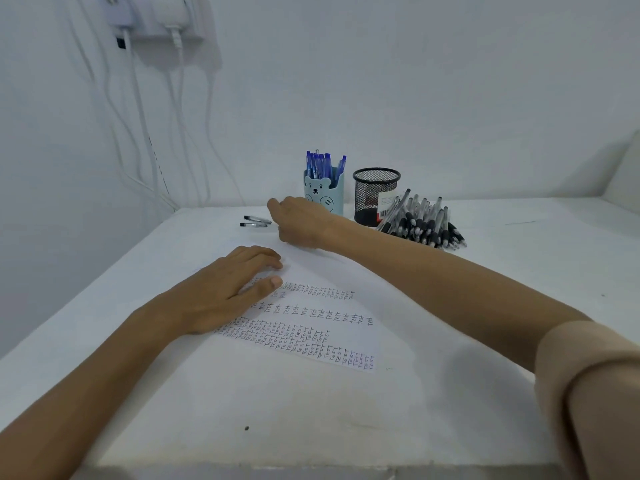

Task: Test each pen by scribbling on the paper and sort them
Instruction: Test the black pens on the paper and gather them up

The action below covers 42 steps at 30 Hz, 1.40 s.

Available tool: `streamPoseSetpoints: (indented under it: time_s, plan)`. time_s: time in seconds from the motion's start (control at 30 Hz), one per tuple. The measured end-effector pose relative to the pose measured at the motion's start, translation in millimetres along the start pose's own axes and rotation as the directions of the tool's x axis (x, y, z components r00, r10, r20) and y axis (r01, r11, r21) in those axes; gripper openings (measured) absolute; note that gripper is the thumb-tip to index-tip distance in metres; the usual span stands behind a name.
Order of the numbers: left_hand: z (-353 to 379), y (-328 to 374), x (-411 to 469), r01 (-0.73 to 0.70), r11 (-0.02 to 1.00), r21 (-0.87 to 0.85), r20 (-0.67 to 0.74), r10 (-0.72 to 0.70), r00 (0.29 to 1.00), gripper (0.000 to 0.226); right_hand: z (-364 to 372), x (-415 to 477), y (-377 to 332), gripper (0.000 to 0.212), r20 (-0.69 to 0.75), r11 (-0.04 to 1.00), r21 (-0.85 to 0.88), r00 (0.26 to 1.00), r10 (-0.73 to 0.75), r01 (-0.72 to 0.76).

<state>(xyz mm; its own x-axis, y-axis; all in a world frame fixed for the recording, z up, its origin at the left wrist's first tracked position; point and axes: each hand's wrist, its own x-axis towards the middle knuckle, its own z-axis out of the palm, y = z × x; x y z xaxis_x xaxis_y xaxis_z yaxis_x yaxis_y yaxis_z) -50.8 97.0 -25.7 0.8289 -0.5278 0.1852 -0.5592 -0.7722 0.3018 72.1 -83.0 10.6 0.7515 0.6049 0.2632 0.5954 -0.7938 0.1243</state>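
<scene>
Far left, up the wall: chargers (pixel 152 19) with white cables (pixel 138 116) hanging down. Lower, on the white table (pixel 242 393): left hand (pixel 235 292) laid flat on the paper (pixel 311 320), fingers straight, pinning the sheet. Three bands of scribbles across that paper, so a good deal of testing done.

Further back, near the table's rear edge: two black pens (pixel 256 221) lying side by side, well apart from the rest, by the look of it a sorted-out pair. Right at their ends, right hand (pixel 301 223), back turned to the camera, fingers curled under; cannot tell whether gripping a pen or nothing.

Just behind it, bear cup (pixel 325 199), upright, crowded with blue pens (pixel 322 164). Next along, mesh cup (pixel 375 195), nothing showing above its rim. Furthest right, pile of black pens (pixel 422 226), heaped just beside the mesh cup.

Judging from that heap: the blue lot sorted, the black lot barely begun, most of the job left.
</scene>
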Motion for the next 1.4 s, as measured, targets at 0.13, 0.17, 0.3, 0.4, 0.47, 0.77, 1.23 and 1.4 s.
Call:
streamPoseSetpoints:
  time_s: [0.13,0.17,0.3,0.4,0.47,0.77,1.23,1.4]
  plan:
    - [-3.6,1.5,-0.4,-0.016,1.0,-0.004,-0.014,0.016,1.0,0.06,-7.5,-26.1,0.7,0.027,-0.014,0.998,-0.066,1.0,-0.004,0.003]
    - [-4.0,1.9,0.0,-0.027,1.0,-0.004,-0.018,0.027,0.999,0.056,-9.1,-35.0,1.1,0.027,-0.022,0.997,-0.071,1.0,-0.013,0.011]
    - [-1.6,6.2,0.6,-0.049,0.999,-0.015,-0.016,0.049,0.999,0.04,-10.5,-68.6,6.9,0.024,-0.006,0.994,-0.093,0.998,-0.065,0.064]
    - [-0.4,9.6,0.2,-0.057,0.998,-0.014,-0.008,0.056,0.998,0.035,-11.7,-85.6,11.3,0.02,-0.033,0.987,-0.148,0.997,-0.07,0.064]
    - [-0.2,10.9,0.2,-0.067,0.998,-0.008,-0.011,0.066,0.998,0.036,-11.6,-92.3,15.6,0.019,-0.086,0.991,-0.126,0.995,-0.057,0.045]
    - [2.6,26.6,-0.5,-0.111,0.992,0.055,-0.042,0.114,0.993,0.047,-14.6,-116.9,30.7,0.067,-0.273,0.895,0.436,0.933,0.234,-0.097]
    - [10.2,51.1,-0.8,-0.14,0.99,-0.005,0.089,0.14,0.986,0.06,-38.5,-136.9,48.7,0.062,0.106,-0.05,0.994,0.859,0.501,-0.093]
    - [12.5,52.5,-0.9,-0.136,0.991,0.006,0.11,0.134,0.985,0.063,-38.2,-141.9,61.9,0.048,0.337,-0.178,0.941,0.857,0.39,-0.289]
